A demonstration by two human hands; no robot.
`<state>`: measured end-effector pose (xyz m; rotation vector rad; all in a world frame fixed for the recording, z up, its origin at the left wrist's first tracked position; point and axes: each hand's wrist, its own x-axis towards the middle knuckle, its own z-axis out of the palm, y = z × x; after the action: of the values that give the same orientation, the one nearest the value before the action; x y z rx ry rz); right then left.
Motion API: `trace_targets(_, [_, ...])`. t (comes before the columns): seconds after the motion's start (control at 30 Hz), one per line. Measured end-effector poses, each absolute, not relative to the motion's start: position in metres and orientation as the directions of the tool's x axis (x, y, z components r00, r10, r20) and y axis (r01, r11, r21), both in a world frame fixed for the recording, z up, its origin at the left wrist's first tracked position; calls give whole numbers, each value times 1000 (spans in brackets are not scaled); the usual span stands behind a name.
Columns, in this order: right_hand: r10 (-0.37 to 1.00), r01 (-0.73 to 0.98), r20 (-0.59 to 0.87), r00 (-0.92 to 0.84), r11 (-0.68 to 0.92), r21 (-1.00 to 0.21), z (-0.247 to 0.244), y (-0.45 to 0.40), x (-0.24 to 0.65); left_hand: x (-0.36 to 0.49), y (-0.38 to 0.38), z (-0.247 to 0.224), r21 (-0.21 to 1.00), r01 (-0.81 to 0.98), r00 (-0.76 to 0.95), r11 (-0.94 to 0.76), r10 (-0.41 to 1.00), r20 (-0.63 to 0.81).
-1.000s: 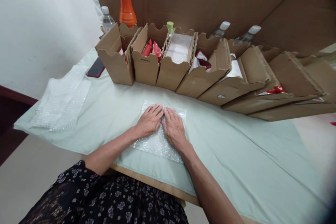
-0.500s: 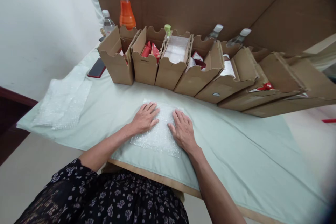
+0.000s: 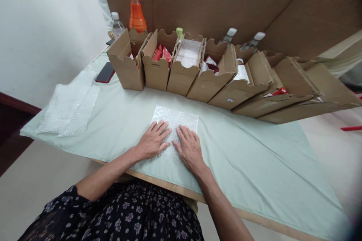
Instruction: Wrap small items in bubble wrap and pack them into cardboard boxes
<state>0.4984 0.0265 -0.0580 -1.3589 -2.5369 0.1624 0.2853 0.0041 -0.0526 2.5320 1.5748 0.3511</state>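
Observation:
A sheet of clear bubble wrap (image 3: 177,116) lies flat on the pale green cloth near the table's front edge. My left hand (image 3: 154,140) rests palm down on its left part, fingers spread and pointing away from me. On the right part, my right hand (image 3: 189,146) also lies palm down with its fingers stretched out. A narrow strip of the wrap shows between the two thumbs. Neither hand grips anything.
Several open cardboard boxes (image 3: 157,73) stand in a row behind the wrap, some holding red or white items. More bubble wrap (image 3: 69,107) and a phone (image 3: 105,72) lie at the left. Bottles, one an orange bottle (image 3: 137,15), stand behind the boxes.
Both hands have slid back toward me over the bubble wrap, uncovering more of its far part. My right hand has also moved a little to the left.

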Motion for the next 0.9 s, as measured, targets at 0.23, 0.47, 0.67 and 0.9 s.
trace_targets(0.23, [833, 809, 183, -522, 552, -201, -56, 22, 521, 281, 1, -47, 303, 844, 429, -443, 896, 115])
trace_targets(0.47, [803, 763, 269, -532, 592, -258, -51, -12, 551, 273, -30, -36, 337, 867, 374, -367, 926, 47])
trace_targets(0.67, [746, 675, 277, -605, 666, -319, -41, -41, 544, 279, -42, -30, 380, 833, 415, -402, 908, 52])
trace_targets(0.9, [732, 703, 327, -597, 675, -226, -49, -45, 520, 280, -42, -28, 384, 820, 464, -425, 886, -11])
